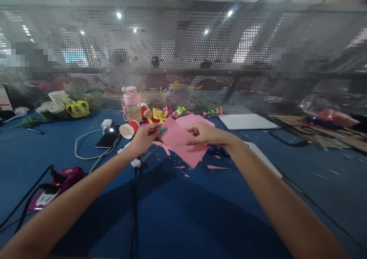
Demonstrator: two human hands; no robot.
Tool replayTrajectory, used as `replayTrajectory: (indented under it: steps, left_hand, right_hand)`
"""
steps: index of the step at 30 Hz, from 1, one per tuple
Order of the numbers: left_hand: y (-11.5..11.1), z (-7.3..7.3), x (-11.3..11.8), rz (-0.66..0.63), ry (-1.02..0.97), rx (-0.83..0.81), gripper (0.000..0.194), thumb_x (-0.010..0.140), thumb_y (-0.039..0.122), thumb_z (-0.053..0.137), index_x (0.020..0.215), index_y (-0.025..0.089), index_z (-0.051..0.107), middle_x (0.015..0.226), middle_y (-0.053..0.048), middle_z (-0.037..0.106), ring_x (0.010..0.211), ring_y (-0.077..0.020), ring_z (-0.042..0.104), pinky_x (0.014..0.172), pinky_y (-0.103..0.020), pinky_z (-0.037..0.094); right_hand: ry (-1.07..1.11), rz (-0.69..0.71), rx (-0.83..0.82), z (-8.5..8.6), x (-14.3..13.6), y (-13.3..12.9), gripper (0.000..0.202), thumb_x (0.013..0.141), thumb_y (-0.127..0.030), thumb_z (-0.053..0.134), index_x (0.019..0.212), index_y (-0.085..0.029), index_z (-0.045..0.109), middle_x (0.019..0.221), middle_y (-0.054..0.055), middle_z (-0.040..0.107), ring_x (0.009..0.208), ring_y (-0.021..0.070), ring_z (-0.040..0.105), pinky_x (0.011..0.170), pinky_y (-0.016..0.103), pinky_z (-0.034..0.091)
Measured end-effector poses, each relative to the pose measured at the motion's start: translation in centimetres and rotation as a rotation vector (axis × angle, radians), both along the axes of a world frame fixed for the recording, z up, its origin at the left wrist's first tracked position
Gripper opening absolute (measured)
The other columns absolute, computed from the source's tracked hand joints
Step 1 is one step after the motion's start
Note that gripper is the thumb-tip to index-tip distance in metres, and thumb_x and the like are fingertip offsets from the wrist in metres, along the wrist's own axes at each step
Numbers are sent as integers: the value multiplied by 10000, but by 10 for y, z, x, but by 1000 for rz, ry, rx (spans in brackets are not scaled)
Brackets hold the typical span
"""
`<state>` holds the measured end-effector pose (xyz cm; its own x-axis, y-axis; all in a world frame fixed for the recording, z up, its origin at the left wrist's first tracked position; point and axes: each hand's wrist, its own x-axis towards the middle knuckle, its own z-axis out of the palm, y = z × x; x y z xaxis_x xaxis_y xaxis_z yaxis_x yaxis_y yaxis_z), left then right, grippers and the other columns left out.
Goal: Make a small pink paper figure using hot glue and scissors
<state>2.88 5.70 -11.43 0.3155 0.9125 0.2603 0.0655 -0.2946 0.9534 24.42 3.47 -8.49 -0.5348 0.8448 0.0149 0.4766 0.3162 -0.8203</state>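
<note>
A square-cornered sheet of pink paper (183, 142) is held up over the blue table, one corner pointing down toward me. My left hand (145, 136) is closed at its left corner, fingers pinched together. A small teal object (163, 131), its kind unclear, shows at those fingertips against the paper. My right hand (205, 132) pinches the sheet's right side between thumb and fingers. Behind it lies more pink paper (197, 119). Thin pink scraps (216, 167) are scattered below the sheet.
Left of my hands lie a red-and-white paper cup (129, 129), a phone (107, 137) with a white cable, and a purple power strip (69, 178). A pink-lidded bottle (132, 104) stands behind. A white board (248, 122) lies right; a perforated metal screen (183, 60) borders the table.
</note>
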Motion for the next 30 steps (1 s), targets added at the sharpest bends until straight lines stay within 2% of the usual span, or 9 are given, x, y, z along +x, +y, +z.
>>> replayTrajectory:
  steps: [4, 9, 12, 16, 19, 21, 23, 28, 30]
  left_hand:
    - [-3, -4, 0, 19, -36, -51, 276, 635, 240, 664, 884, 131, 620, 756, -13, 659, 658, -120, 599, 587, -225, 500]
    - [-6, -4, -1, -23, -60, -100, 401, 563, 229, 725, 930, 132, 596, 711, -19, 654, 616, -124, 605, 558, -229, 506]
    - [3, -1, -7, 138, -221, -71, 274, 590, 223, 697, 817, 124, 582, 668, -12, 640, 604, -122, 614, 619, -259, 520]
    - [12, -1, -8, 395, -369, 90, 286, 607, 168, 659, 869, 150, 545, 861, -36, 644, 827, -136, 619, 785, -275, 486]
    - [1, -7, 2, 163, -149, 3, 379, 540, 176, 705, 896, 167, 575, 878, -29, 641, 865, -175, 605, 743, -284, 496]
    - [-10, -9, 9, -12, 92, -68, 338, 461, 198, 756, 770, 156, 626, 789, -12, 648, 812, -200, 608, 675, -265, 500]
    - [-14, -9, 10, -46, 138, -88, 229, 467, 231, 757, 631, 129, 636, 637, -9, 628, 693, -195, 611, 596, -250, 491]
    - [7, 0, -9, 346, -156, -9, 183, 599, 258, 658, 729, 138, 612, 624, -13, 622, 567, -122, 593, 600, -261, 484]
    - [12, -1, -12, 396, -178, 67, 226, 606, 275, 654, 783, 141, 609, 694, -31, 641, 641, -139, 611, 662, -285, 485]
  right_hand:
    - [-73, -86, -59, -10, -14, -6, 420, 501, -468, 730, 422, -190, 426, 410, -78, 305, 395, 50, 267, 385, 220, 210]
    - [144, -181, -152, -36, -29, -19, 371, 491, -478, 726, 486, -174, 513, 429, -56, 421, 399, 71, 369, 392, 221, 266]
    - [243, -240, -209, -57, -32, -29, 379, 521, -502, 702, 622, -147, 619, 528, -2, 563, 491, 136, 514, 440, 247, 367]
    - [301, -343, -175, -79, -28, -39, 408, 520, -507, 700, 704, -146, 654, 640, 38, 642, 631, 205, 597, 542, 301, 454]
    - [370, -314, -179, -86, -28, -43, 390, 532, -486, 702, 726, -150, 657, 667, 31, 648, 652, 203, 605, 587, 313, 464]
    - [383, -260, -222, -87, -29, -45, 367, 555, -462, 699, 735, -146, 658, 651, 23, 642, 627, 189, 601, 575, 301, 458]
    - [389, -236, -253, -87, -29, -46, 350, 559, -442, 704, 739, -145, 654, 642, 18, 637, 615, 178, 597, 565, 290, 453]
    - [310, -404, -198, -91, -20, -41, 363, 524, -449, 720, 696, -141, 631, 611, 33, 629, 560, 181, 581, 491, 282, 432]
    - [281, -417, -185, -93, -19, -40, 365, 525, -464, 713, 666, -140, 622, 581, 33, 618, 543, 187, 576, 463, 280, 419]
